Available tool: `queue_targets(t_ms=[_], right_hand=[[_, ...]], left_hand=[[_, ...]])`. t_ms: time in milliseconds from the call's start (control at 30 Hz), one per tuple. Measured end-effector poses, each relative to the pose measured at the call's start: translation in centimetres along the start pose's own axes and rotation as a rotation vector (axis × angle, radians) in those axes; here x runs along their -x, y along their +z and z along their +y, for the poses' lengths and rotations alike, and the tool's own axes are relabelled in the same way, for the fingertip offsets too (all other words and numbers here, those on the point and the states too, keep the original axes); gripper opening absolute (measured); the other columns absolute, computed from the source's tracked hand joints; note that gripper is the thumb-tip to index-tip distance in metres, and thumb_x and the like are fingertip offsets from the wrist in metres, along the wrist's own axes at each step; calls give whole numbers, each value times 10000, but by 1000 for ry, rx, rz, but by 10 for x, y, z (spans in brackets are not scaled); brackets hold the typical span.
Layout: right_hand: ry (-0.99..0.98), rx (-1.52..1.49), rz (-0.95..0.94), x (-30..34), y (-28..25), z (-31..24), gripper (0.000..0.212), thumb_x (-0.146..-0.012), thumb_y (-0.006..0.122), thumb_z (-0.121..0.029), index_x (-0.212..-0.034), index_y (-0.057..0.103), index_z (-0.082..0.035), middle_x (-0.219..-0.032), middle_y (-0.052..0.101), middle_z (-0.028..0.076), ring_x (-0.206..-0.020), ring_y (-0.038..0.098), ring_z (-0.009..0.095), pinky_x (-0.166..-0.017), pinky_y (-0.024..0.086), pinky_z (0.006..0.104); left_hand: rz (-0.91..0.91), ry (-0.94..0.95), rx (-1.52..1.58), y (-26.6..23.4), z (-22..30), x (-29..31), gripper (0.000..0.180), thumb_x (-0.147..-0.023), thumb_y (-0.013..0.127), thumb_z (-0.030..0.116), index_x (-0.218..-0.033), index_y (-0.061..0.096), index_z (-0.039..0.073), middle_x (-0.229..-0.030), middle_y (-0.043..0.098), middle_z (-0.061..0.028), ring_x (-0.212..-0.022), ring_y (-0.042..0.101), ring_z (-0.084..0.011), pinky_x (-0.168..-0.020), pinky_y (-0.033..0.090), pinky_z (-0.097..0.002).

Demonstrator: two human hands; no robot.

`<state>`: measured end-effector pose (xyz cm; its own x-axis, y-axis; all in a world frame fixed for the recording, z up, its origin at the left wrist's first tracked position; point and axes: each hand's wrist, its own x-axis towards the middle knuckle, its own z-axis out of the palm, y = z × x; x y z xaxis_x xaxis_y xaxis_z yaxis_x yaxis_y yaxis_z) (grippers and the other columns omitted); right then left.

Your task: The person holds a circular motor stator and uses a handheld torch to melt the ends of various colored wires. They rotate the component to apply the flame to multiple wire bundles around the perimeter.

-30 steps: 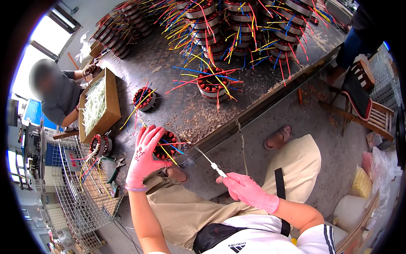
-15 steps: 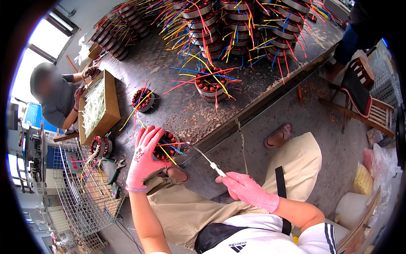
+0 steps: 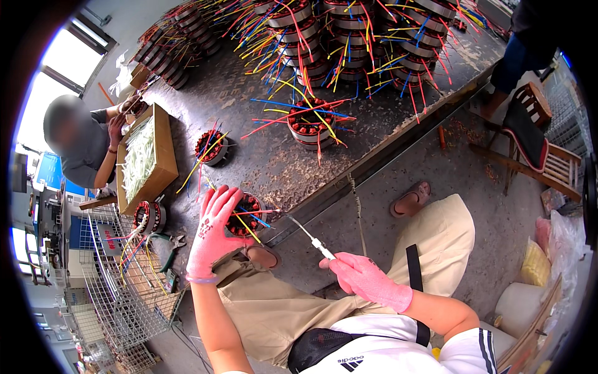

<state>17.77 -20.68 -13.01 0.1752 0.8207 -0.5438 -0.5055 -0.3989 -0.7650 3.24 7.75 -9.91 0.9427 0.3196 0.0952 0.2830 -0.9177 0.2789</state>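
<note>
At the near edge of the scuffed dark tabletop, apparently bracing a ring-shaped motor stator with red coils with the pink-gloved left hand, spread wide; gripping a slim white-handled tool with a thin metal rod in the pink-gloved right hand. At risk of missing or nudging aside the stator's thin red wire through any wavering of the rod; at risk, too, of letting the stator skid off the edge through too light a left-hand hold. Hard to tell any contact between rod tip and wire. As for the stator, lying just right of the left palm, well apart from the right hand.
</note>
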Motion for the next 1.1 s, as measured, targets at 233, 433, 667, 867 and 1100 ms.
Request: queue_targets(t_ms=[233, 433, 667, 867, 1100], right_hand=[[17, 8, -10, 0, 1, -3, 266, -1000, 517, -276, -1055, 638, -46, -582, 433, -30, -519, 415, 56, -484, 334, 245], [4, 37, -9, -2, -1, 1, 269, -997, 517, -286, -1038, 639, -49, -578, 449, -18, -518, 424, 62, -487, 342, 251], [15, 51, -7, 0, 0, -2, 274, -997, 517, -296, -1022, 636, -50, -569, 443, -17, -510, 418, 67, -484, 339, 256], [0, 30, -8, -2, 0, 1, 276, -999, 510, -286, -1047, 634, -44, -574, 436, -18, -517, 413, 65, -486, 339, 254], [11, 10, -23, -1, 2, -1, 288, -1006, 491, -272, -1079, 631, -32, -591, 436, -21, -533, 416, 62, -495, 342, 248]], left_hand=[[2, 7, -4, 0, -1, 0, 986, -464, 868, 235, -1359, 499, 48, -1367, 515, -125, -1356, 388, -326, -1164, 243, -494], [-4, 10, -4, 1, -3, 0, 997, -467, 869, 259, -1367, 493, 52, -1373, 510, -125, -1358, 385, -328, -1166, 237, -497], [-3, 9, 0, 2, -2, 0, 991, -473, 869, 258, -1368, 493, 55, -1375, 509, -124, -1358, 384, -329, -1167, 236, -498], [-1, 7, -1, 1, -1, 0, 980, -475, 865, 235, -1364, 496, 56, -1371, 511, -128, -1354, 389, -331, -1165, 239, -498], [2, 10, 0, 0, -2, 1, 975, -478, 863, 232, -1364, 496, 57, -1369, 512, -129, -1351, 393, -331, -1160, 245, -499]])
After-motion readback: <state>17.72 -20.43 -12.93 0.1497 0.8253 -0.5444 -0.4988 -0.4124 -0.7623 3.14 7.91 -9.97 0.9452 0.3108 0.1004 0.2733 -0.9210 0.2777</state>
